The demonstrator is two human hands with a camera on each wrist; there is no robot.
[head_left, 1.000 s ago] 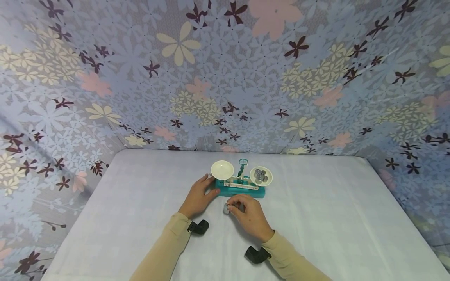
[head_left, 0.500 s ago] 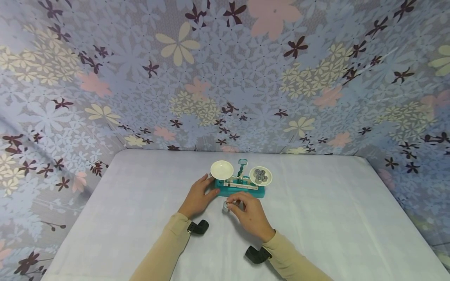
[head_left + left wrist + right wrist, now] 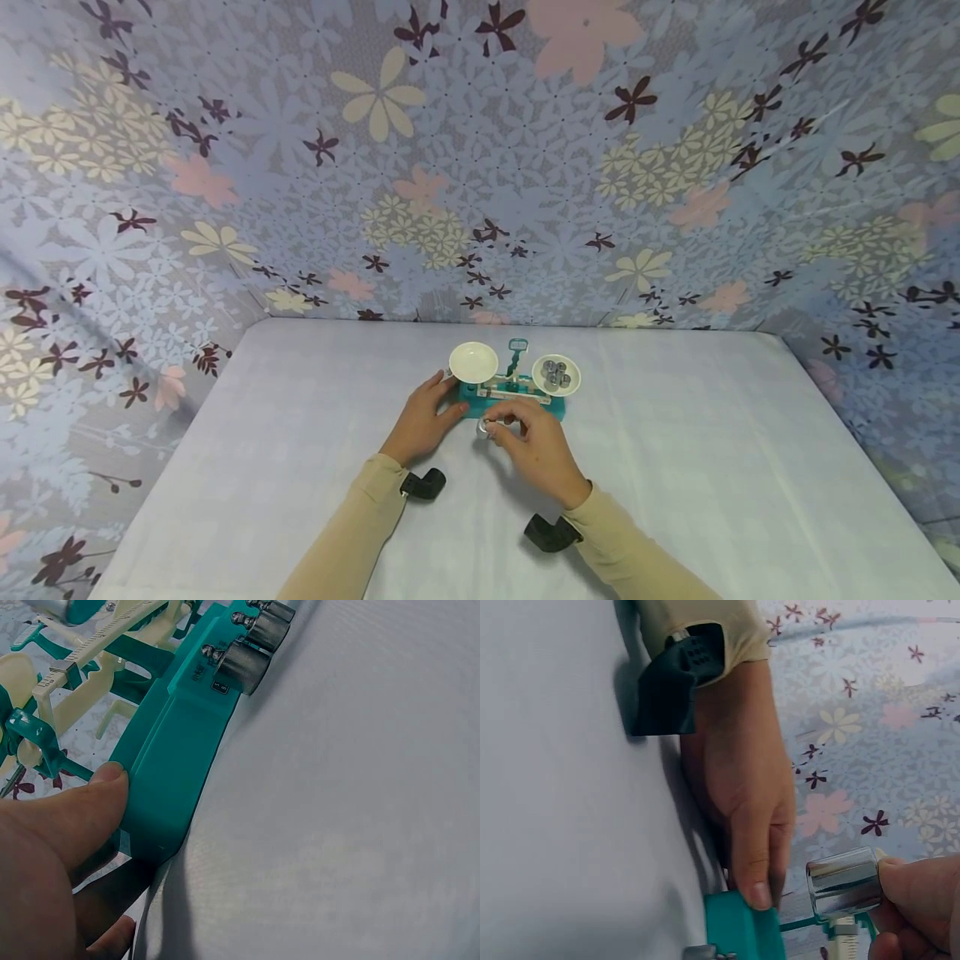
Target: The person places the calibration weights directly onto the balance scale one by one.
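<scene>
My left hand [image 3: 425, 423] grips the left end of a teal toy balance scale [image 3: 474, 408], its thumb [image 3: 105, 787] on the base and its fingers on the other side. With thumb and fingertips, my right hand [image 3: 542, 450] pinches a shiny silver cylindrical weight [image 3: 844, 883], held up in front of the base. The left white pan [image 3: 473, 363] holds nothing. Several silver weights [image 3: 555, 375] sit together in the right white pan [image 3: 573, 367]. In the left wrist view, more knobbed weights [image 3: 244, 666] stand in a row by the base's front edge; my right hand covers that spot in the head view.
A pale cloth covers the table [image 3: 712, 467]. Flower-patterned fabric [image 3: 480, 167] rises behind it and at both sides. A black wrist camera [image 3: 423, 485] sits on my left wrist, another black wrist camera [image 3: 551, 533] on my right.
My right hand has lifted the weight off the table and carried it slightly forward, toward the scale. My left hand has stayed on the base.
</scene>
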